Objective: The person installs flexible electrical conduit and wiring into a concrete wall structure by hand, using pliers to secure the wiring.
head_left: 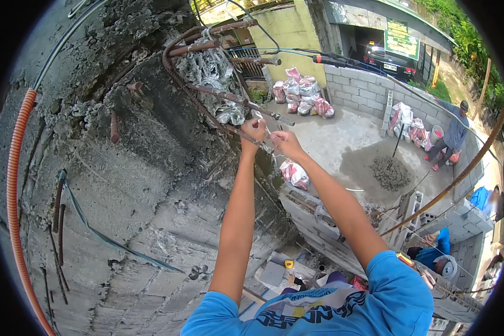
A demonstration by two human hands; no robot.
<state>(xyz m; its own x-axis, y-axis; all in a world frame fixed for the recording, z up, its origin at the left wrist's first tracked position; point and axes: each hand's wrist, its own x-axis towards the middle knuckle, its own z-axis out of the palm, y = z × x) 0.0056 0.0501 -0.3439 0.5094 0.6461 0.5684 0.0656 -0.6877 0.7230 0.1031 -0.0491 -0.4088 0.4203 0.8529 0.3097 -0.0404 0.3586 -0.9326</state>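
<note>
Both my arms reach up to the rusty rebar jutting from the concrete wall. My left hand (253,130) is closed in a pinch right beside a bar end, on a thin white strip (261,119). Just to its right and slightly lower, my right hand (287,144) is pinched too, with the strip running towards its fingertips. A long rebar (207,115) slants down behind my hands. Crumpled grey-white sacking (210,73) is packed between the bars. What the strip is fixed to is too small to tell.
An orange corrugated conduit (18,185) runs down the wall at left. Below lie filled sacks (302,92), a concrete mix pile (391,172) and a block wall (358,87). One person (453,131) stands at right; another (434,255) crouches lower down. A black cable (341,60) crosses above.
</note>
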